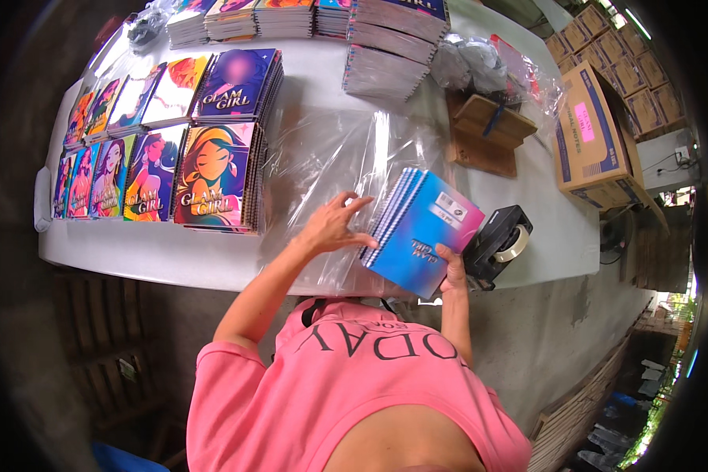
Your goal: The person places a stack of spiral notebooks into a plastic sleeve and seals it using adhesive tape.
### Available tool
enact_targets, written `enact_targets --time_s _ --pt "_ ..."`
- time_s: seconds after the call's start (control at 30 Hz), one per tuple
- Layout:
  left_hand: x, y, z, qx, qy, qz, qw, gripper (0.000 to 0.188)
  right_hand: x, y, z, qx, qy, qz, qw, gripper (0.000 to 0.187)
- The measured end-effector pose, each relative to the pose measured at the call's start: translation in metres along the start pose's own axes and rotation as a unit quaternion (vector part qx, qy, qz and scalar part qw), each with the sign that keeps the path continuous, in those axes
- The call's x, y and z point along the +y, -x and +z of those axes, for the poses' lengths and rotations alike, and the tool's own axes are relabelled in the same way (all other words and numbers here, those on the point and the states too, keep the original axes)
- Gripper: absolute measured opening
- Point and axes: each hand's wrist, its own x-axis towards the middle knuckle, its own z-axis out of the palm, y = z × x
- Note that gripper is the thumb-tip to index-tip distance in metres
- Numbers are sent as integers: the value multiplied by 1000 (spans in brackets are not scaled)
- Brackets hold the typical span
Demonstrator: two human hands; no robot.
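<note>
A stack of several spiral notebooks (429, 228) with a blue and pink cover is raised over the front of the table, its wire bindings facing left. My right hand (451, 270) grips the stack at its lower right corner, thumb on top of the cover. At the binding side is my left hand (340, 226), fingers spread, its thumb close to or touching the lower left corner of the stack. Clear plastic sheeting (315, 165) lies on the table beneath and beyond my left hand. Just right of the notebooks stands a black tape dispenser (499, 247).
Stacks of colourful notebooks (217, 177) fill the table's left side, and more notebooks (389, 71) stand at the back. A wooden stand (488, 134) sits at the right, near crumpled plastic (472, 64). An open cardboard box (598, 134) is by the right edge; further boxes (629, 71) are piled behind.
</note>
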Motion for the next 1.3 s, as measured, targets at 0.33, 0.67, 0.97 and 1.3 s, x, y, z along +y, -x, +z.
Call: enact_targets --time_s 0.33,0.67,0.97,1.3 --pt "-90 10 -71 368 285 -143 873 19 5 -2 -22 11 -58 29 998 61" --pt "-28 25 -100 79 -47 73 993 55 -18 -5 3 4 2 36 999 61" --pt "-77 21 -87 112 -22 -83 990 97 -35 -65 11 -47 69 132 988 54" --pt "-61 27 -114 207 -1 -11 978 57 -58 -52 56 -59 62 129 988 55"
